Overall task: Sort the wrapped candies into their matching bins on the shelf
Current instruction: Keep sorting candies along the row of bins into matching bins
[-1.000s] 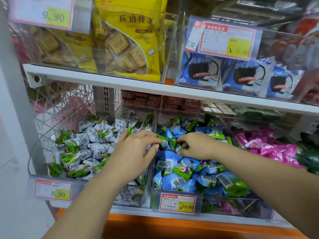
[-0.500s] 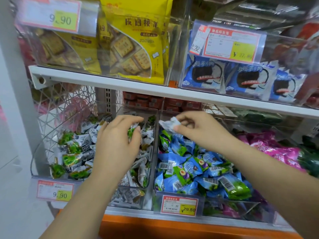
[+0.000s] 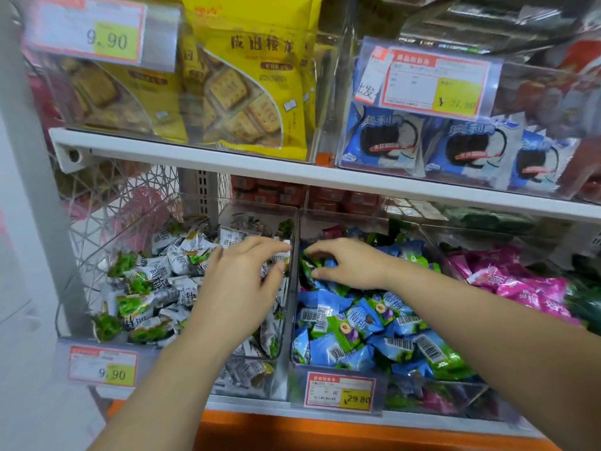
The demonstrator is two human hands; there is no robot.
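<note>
Candies in blue-green wrappers (image 3: 364, 330) fill the middle bin (image 3: 294, 320); your right hand (image 3: 349, 263) digs there, fingers curled apart, hunting strays. Your left hand (image 3: 239, 284) hovers loosely spread over the white-wrapped candies (image 3: 156, 288).

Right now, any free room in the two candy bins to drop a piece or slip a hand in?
White-candy bin: shallow pile, open above its back left. Blue-candy bin: heaped, crowded; the only gap is at the back under the upper shelf. Left hand and right hand flank the divider.
</note>
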